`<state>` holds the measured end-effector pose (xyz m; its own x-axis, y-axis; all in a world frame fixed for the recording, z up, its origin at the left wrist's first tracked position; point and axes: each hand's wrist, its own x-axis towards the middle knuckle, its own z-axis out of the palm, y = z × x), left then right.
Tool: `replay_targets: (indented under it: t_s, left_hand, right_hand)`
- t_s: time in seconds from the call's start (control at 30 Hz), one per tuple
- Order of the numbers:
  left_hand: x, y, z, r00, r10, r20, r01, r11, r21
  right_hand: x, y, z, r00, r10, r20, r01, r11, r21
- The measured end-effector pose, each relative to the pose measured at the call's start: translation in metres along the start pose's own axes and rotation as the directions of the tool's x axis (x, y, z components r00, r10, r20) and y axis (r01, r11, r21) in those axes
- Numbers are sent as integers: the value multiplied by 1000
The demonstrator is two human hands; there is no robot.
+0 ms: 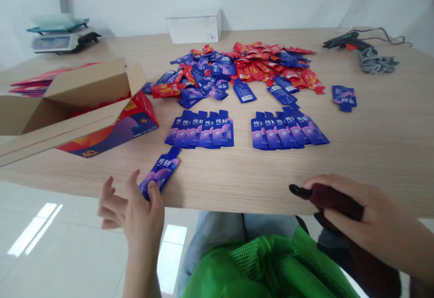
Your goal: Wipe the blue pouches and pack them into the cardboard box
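My left hand (pixel 130 207) pinches one blue sachet (pixel 162 171) by its lower end between thumb and forefinger, at the table's near edge; the other fingers are spread. My right hand (pixel 359 219) grips a dark maroon cloth-like object (pixel 330 198) with a black tip at the near right edge. Two fanned rows of blue sachets lie ahead: a left row (pixel 200 129) and a right row (pixel 286 128). Behind them spreads a loose pile of red and blue sachets (pixel 244 67).
An open cardboard box (pixel 68 103) with a red-and-blue printed side lies at the left. A white box (pixel 194 27) stands at the back, a glue gun (pixel 349 42) and grey glove (pixel 376 62) far right, a scale (pixel 61 35) far left. A green mesh bag (pixel 267 266) rests on my lap.
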<state>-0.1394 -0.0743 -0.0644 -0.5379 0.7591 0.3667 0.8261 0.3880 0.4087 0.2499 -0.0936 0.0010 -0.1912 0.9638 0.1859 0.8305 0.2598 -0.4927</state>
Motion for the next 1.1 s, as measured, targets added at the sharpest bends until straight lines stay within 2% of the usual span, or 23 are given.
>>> replay_targets:
  t_s: [0.1, 0.17, 0.33, 0.43, 0.53, 0.6, 0.67, 0.73, 0.77, 0.83, 0.87, 0.93, 1.03, 1.1]
  left_hand:
    - [-5, -5, -5, 964, 202, 173, -218, 973, 77]
    - [-5, -8, -7, 943, 247, 224, -274, 957, 95]
    - [-2, -4, -1, 967, 198, 159, -217, 969, 116]
    - [-1, -2, 5, 976, 157, 148, -170, 982, 84]
    - [1, 3, -1, 987, 122, 106, -125, 992, 29]
    - [7, 15, -9, 991, 104, 86, -98, 992, -78]
    - [18, 41, -15, 979, 141, 150, -100, 962, -253]
    - [35, 80, -13, 929, 264, 258, -151, 909, -389]
    - [46, 104, -8, 892, 352, 285, -217, 885, -412]
    - [69, 157, 9, 797, 510, 324, -366, 834, -412]
    - [82, 185, 21, 754, 542, 371, -413, 831, -374]
    - [106, 236, 52, 704, 572, 421, -460, 819, -343]
    - [137, 296, 102, 715, 515, 473, -453, 856, -248]
    - [151, 322, 132, 735, 449, 509, -411, 891, -193]
  right_hand:
    - [1, 4, 2, 1000, 11, 7, -11, 1000, 2]
    - [1, 6, 3, 999, 26, 29, -26, 1000, 7]
    - [0, 4, 4, 988, 113, 104, -114, 993, 0]
    - [0, 2, 1, 988, 121, 101, -123, 992, 20]
    - [-4, 4, -4, 987, 145, 74, -148, 988, 34]
    - [-8, 7, -8, 984, 167, 54, -169, 985, 33]
    - [-13, 12, -11, 981, 191, 44, -192, 981, 38]
    - [-17, 17, -11, 976, 214, 28, -216, 975, 52]
    - [-19, 20, -11, 974, 227, 21, -228, 972, 58]
    - [-22, 24, -10, 968, 251, 17, -251, 964, 87]
    - [-23, 26, -10, 966, 258, 23, -259, 960, 110]
    - [-24, 28, -10, 963, 267, 42, -270, 949, 163]
    - [-26, 31, -13, 957, 285, 62, -291, 930, 224]
    - [-27, 34, -17, 954, 295, 59, -301, 927, 224]
